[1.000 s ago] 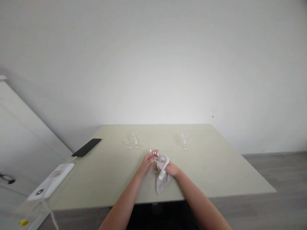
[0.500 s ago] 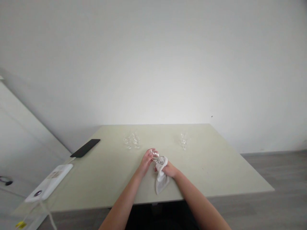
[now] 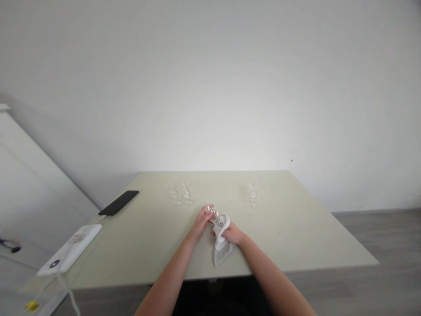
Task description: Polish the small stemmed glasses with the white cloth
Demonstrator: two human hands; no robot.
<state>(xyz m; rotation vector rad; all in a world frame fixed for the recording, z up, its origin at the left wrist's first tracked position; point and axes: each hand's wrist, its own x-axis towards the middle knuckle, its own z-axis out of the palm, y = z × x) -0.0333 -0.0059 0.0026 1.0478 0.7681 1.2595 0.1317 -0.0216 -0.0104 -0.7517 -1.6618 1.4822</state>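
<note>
Near the front middle of the table, my left hand (image 3: 201,220) is closed around a small clear glass (image 3: 213,214), which is held tilted. My right hand (image 3: 233,232) grips a white cloth (image 3: 222,245) against the right end of that glass. The cloth hides most of the right fingers, and its lower corner hangs toward the table's front edge. Beyond my hands, a group of clear glasses (image 3: 181,192) stands at the back left. Another cluster of clear glassware (image 3: 252,194) is at the back right; its pieces are hard to tell apart.
The pale table (image 3: 289,254) meets a white wall at its back. On the left edge lie a black flat slab (image 3: 119,202) and a white box-shaped device (image 3: 70,249) with a cable (image 3: 69,289). A white cabinet (image 3: 29,188) stands at the left.
My hands stay almost in place on the glass and cloth, with only a slight shift of the fingers. The whole view has moved a little.
</note>
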